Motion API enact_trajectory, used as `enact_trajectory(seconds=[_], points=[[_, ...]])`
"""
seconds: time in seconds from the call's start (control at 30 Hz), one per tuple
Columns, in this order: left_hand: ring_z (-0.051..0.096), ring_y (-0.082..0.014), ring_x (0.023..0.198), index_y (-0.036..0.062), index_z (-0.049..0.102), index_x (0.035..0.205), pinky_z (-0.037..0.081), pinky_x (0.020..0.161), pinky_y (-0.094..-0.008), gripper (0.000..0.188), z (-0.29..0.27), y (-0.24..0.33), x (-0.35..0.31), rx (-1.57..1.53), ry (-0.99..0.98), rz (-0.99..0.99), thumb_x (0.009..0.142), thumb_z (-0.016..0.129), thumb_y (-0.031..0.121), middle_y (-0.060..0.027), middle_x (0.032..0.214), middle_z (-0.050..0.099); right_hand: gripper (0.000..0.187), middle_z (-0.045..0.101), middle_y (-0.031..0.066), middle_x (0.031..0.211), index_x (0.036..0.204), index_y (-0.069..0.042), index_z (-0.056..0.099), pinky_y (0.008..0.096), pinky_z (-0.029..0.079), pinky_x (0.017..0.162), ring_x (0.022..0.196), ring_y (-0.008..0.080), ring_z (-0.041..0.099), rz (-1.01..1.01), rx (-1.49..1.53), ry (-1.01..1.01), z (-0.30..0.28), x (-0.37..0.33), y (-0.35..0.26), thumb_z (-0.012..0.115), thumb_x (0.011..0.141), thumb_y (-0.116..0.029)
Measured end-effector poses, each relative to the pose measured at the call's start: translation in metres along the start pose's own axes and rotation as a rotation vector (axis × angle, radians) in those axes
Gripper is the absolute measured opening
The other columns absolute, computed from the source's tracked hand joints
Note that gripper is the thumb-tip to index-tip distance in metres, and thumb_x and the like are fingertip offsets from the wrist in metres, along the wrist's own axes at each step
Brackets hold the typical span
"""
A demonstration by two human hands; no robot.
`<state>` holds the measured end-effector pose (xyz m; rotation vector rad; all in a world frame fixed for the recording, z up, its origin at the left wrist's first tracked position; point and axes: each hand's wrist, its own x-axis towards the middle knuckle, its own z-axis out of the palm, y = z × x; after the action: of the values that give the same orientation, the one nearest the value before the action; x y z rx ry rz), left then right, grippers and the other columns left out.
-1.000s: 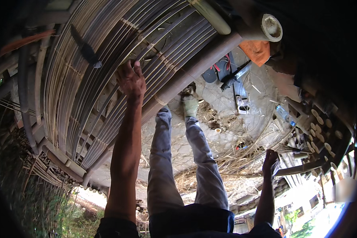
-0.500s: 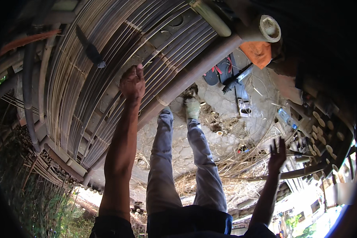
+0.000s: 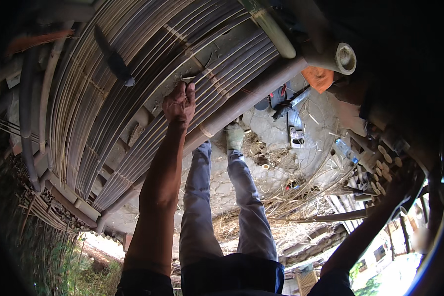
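Observation:
My left hand (image 3: 179, 102) is closed at the near group of slats in a bamboo-slat bench (image 3: 148, 54). Its fingers curl over the edge slat beside a gap. My right arm (image 3: 367, 229) stretches out to the far right, and its hand is lost in deep shadow, so its fingers do not show. A dark-handled knife (image 3: 114, 61) lies on the slats to the left of my left hand. A thick bamboo pole (image 3: 246, 101) forms the bench's near rail.
Beyond my feet are sandals (image 3: 281, 94), a second dark-handled blade (image 3: 291, 102) and a plastic bottle (image 3: 347, 150). An orange cloth (image 3: 317, 79) hangs below a bamboo end. Cut bamboo pieces (image 3: 383, 170) are piled at right. Shavings (image 3: 232, 222) litter the ground.
My left hand has moved a little to the right in view along the slats. My right hand, spread in the air before, has swung up and right into shadow. The view has shifted slightly.

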<state>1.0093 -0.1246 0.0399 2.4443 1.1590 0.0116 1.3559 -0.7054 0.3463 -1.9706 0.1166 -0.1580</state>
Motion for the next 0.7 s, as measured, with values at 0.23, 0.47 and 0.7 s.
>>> enact_trajectory(seconds=[0.23, 0.47, 0.7], points=[[0.064, -0.0367, 0.072, 0.0112, 0.054, 0.087, 0.05, 0.063, -0.0476, 0.038, 0.002, -0.001, 0.0, 0.1, -0.003, -0.012, 0.098, 0.044, 0.046, -0.0139, 0.078, 0.064, 0.033, 0.059, 0.0015, 0.123, 0.123, -0.002, 0.058, 0.0157, 0.039, 0.057, 0.07, 0.0002, 0.05, 0.334, 0.449, -0.528, 0.369, -0.16, 0.009, 0.047, 0.092, 0.001], [0.063, -0.0352, 0.071, 0.0102, 0.052, 0.082, 0.05, 0.063, -0.0466, 0.038, 0.004, -0.001, -0.004, 0.032, 0.004, 0.038, 0.099, 0.044, 0.043, -0.0115, 0.077, 0.063, 0.03, 0.069, 0.0191, 0.089, 0.092, -0.011, 0.069, 0.0491, 0.052, 0.08, 0.089, 0.0396, 0.066, -0.13, -0.793, -0.77, 0.553, -0.25, 0.036, 0.056, 0.089, -0.038], [0.063, -0.0326, 0.071, 0.0114, 0.052, 0.082, 0.05, 0.065, -0.0447, 0.033, -0.003, 0.003, 0.002, 0.03, -0.091, -0.041, 0.098, 0.046, 0.04, -0.0117, 0.076, 0.062, 0.033, 0.069, 0.018, 0.094, 0.096, -0.012, 0.066, 0.0496, 0.053, 0.079, 0.089, 0.0384, 0.067, -0.386, -0.999, -0.908, 0.572, -0.242, 0.041, 0.049, 0.092, -0.039]])
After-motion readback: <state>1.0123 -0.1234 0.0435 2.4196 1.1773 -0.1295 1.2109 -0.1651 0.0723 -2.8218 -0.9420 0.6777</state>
